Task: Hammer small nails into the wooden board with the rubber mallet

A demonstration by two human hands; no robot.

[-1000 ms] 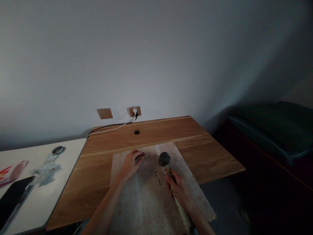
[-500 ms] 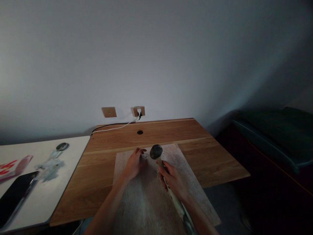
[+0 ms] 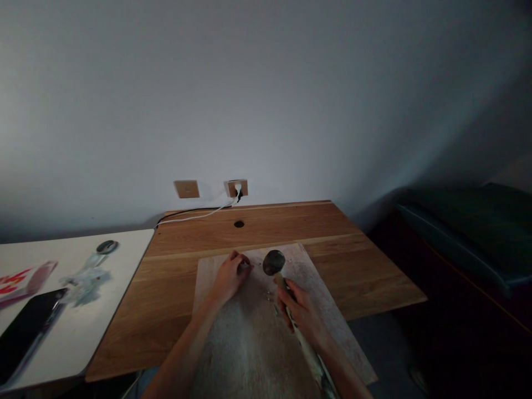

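My right hand (image 3: 300,308) is wrapped around the handle (image 3: 305,344) of a hammer with a thick, dark, rounded head (image 3: 274,262). That head is raised a little to the right of my left hand (image 3: 231,275). The left hand rests on a pale worn board (image 3: 233,354), fingertips pinched together around what looks like a small nail, mostly hidden by the fingers. Several small shiny nails (image 3: 270,299) lie on the board between my two hands.
The board lies on a wooden desktop (image 3: 166,310) against the wall. On a white table (image 3: 108,299) at left are a phone (image 3: 31,318), a crumpled clear bag (image 3: 87,285), a tape roll (image 3: 107,247) and a red-and-white packet (image 3: 27,281). Cables run to a wall socket (image 3: 238,188).
The hammer and my right hand have shifted slightly right and down, away from the left hand. My left fingers have closed in more, and more of the loose nails shows.
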